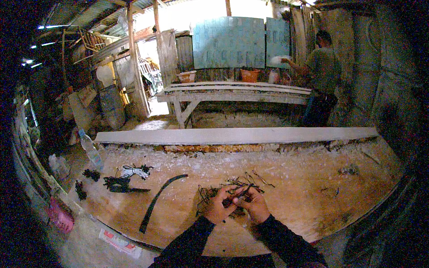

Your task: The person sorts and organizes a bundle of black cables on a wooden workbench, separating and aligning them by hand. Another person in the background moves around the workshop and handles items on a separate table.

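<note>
Near the front middle of the wooden board, my left hand (219, 206) and my right hand (254, 206) come together with fingers pinched. Between them is a small dark strip (244, 192), gripped from both sides; its exact kind is too blurred to make out. Under and behind my hands spreads a tangled pile of thin dark cord pieces (204, 193), partly covered by my left hand. To the left lies a long curved black strip (157, 201). Farther left are a black cord bundle (117, 183) and a white cord bundle (134, 171).
Small dark clumps (91, 174) and a clear plastic bottle (90, 149) are at the board's left. A long pale beam (237, 135) crosses its far edge. Beyond, another person (322, 71) stands by a bench (241, 94) holding orange pots (250, 75).
</note>
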`<state>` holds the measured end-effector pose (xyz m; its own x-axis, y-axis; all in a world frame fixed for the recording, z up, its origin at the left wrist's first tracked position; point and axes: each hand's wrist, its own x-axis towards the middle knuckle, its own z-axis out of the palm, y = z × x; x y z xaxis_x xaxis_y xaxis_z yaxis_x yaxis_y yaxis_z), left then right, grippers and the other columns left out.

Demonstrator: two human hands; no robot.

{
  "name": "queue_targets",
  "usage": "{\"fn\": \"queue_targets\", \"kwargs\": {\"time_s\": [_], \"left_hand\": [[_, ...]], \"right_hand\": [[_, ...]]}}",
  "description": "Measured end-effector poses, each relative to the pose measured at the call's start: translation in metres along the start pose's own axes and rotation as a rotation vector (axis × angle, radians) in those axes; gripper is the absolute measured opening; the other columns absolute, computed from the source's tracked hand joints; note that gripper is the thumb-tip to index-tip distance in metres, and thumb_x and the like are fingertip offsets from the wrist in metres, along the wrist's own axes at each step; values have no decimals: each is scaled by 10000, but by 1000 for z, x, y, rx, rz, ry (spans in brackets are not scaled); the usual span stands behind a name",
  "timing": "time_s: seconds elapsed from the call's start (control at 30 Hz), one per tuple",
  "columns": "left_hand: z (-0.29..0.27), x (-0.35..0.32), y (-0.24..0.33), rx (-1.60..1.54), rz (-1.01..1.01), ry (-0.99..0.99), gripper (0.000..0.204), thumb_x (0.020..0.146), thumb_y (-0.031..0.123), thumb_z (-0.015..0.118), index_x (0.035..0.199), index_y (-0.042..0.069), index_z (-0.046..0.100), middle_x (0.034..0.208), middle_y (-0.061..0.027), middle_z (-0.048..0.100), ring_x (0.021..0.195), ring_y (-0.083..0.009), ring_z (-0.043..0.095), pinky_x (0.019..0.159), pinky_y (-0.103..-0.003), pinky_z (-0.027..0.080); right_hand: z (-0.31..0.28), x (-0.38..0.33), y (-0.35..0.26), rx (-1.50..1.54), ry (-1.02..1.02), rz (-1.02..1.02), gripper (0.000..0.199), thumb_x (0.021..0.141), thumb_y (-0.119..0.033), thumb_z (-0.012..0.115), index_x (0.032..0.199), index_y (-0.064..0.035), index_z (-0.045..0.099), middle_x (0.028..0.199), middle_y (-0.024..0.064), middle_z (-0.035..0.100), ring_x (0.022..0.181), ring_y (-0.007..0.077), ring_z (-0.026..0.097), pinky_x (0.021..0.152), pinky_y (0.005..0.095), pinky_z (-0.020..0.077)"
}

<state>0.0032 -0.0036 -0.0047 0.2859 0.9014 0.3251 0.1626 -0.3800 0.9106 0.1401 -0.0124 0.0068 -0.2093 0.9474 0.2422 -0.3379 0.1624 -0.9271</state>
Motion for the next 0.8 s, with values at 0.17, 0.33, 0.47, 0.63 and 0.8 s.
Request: {"fn": "queue_targets", "kwargs": {"time_s": [0.17, 0.33, 0.47, 0.63, 0.8], "left_hand": [[-15, 11, 2, -40, 132, -93, 438, 699, 62, 579, 1098, 76, 400, 986, -70, 521, 916, -148, 500, 764, -274, 395], [-31, 44, -2, 56, 190, -151, 389, 707, 42, 566, 1067, 69, 421, 974, -42, 520, 886, -119, 498, 752, -259, 397], [-21, 47, -21, -195, 143, -9, 315, 728, 16, 541, 1024, 64, 445, 936, -33, 525, 810, -110, 505, 717, -248, 421], [-15, 41, -48, -282, -27, 91, 175, 728, -13, 521, 892, 45, 508, 860, -39, 539, 729, -111, 527, 569, -227, 460], [-35, 46, -55, -364, -145, 245, 205, 689, -18, 550, 880, 47, 514, 793, -37, 544, 646, -107, 520, 492, -208, 441]], "right_hand": [[-8, 11, -8, -183, -91, -33, 169, 700, -52, 625, 840, -52, 530, 822, 9, 552, 790, 114, 512, 734, 257, 412], [-30, 30, -20, -309, 20, -36, 126, 728, -123, 608, 818, -60, 544, 801, 10, 560, 757, 107, 512, 703, 248, 416], [-38, 27, -20, -88, 115, -65, 109, 753, -151, 571, 815, -67, 539, 791, 23, 560, 713, 116, 519, 659, 258, 428], [-27, 13, -17, 316, 98, 143, 134, 740, -135, 572, 835, -45, 542, 822, 57, 567, 765, 161, 529, 707, 307, 426], [-19, 8, -16, 309, -45, 187, 206, 721, -150, 599, 874, -18, 558, 867, 83, 576, 810, 189, 538, 738, 311, 420]]}}
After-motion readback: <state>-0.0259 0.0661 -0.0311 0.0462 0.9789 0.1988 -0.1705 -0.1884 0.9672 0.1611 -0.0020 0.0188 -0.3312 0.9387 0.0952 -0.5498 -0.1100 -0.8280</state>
